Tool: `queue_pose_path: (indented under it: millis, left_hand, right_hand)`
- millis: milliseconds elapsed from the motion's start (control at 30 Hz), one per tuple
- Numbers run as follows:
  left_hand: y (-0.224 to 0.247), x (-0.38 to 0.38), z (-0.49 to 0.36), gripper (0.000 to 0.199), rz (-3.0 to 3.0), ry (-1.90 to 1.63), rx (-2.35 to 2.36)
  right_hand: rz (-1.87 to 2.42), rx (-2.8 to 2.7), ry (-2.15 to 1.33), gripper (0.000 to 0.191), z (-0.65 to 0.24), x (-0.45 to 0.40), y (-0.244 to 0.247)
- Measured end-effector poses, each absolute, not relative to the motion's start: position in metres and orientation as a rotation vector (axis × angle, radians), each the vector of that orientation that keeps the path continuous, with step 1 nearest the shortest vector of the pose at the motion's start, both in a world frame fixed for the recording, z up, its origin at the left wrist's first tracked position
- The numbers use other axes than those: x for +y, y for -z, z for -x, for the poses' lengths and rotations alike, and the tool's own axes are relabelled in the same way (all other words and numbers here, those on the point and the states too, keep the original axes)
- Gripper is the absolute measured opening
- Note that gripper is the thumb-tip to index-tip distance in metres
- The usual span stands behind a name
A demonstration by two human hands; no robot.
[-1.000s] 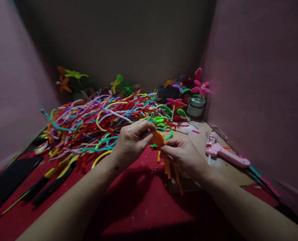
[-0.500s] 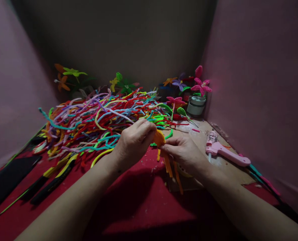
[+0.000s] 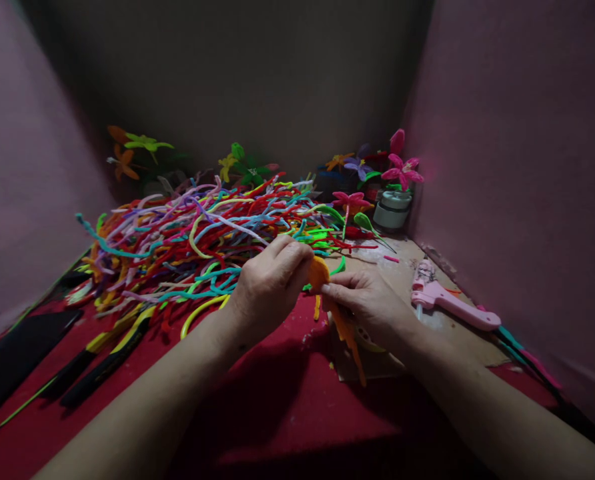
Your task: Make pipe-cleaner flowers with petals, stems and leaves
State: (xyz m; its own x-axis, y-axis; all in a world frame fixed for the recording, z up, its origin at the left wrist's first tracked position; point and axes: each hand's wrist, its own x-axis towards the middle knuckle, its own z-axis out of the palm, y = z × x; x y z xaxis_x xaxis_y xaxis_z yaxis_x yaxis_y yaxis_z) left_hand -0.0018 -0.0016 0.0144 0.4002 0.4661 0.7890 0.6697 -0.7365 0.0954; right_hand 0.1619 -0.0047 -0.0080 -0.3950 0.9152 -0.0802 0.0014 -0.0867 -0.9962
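Note:
Between my two hands is an orange pipe-cleaner piece (image 3: 319, 272), rounded at its top, with several loose orange ends hanging below it. My left hand (image 3: 276, 270) is closed on its left side, fingers curled and partly hidden behind the knuckles. On the right side, my right hand (image 3: 365, 297) pinches the piece between thumb and forefinger. A green leaf-like piece (image 3: 337, 266) shows just behind. Under my right hand a yellow round object (image 3: 370, 341) is mostly hidden.
A large heap of coloured pipe cleaners (image 3: 197, 233) covers the table's left and back. Yellow-and-black pliers (image 3: 112, 353) lie at left, near a black flat object (image 3: 25, 353). A pink glue gun (image 3: 447, 303) rests at right. Pipe-cleaner flowers (image 3: 402, 172) stand behind, by a grey-white pot (image 3: 392, 210).
The hanging orange ends have drawn closer together. My right hand has shifted very slightly, and the piece is still between both hands.

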Motion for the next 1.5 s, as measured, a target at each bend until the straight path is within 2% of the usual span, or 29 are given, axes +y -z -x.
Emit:
queue_pose_path:
  millis: [467,633,833,967,1167,1267,1500]
  left_hand:
    - [-0.012,-0.002,0.002,0.01,2.447,1.278,-1.007]
    - [-0.013,-0.005,0.002,0.021,2.407,1.54,-1.232]
    - [-0.019,-0.002,0.0,0.015,2.498,1.8,-1.611]
    - [-0.024,-0.003,-0.004,0.01,2.701,1.95,-1.815]
    - [-0.019,-0.006,-0.008,0.01,2.769,2.053,-1.73]
    - [-0.014,-0.007,-0.007,0.013,2.698,1.987,-1.559]
    - [0.0,-0.004,-0.002,0.012,2.392,1.379,-1.165]
  right_hand:
    - [1.034,-1.388,-1.58,0.022,-0.162,-0.004,0.007]
    - [1.062,-1.385,-1.486,0.023,-0.162,-0.003,0.005]
    - [1.108,-1.431,-1.383,0.023,-0.162,-0.003,0.005]
    - [1.095,-1.596,-1.167,0.027,-0.163,-0.003,0.008]
    - [1.017,-1.825,-0.513,0.023,-0.164,-0.004,0.01]
    - [1.014,-1.862,-0.306,0.021,-0.165,-0.004,0.012]
    - [1.002,-1.913,-0.09,0.019,-0.167,-0.003,0.017]
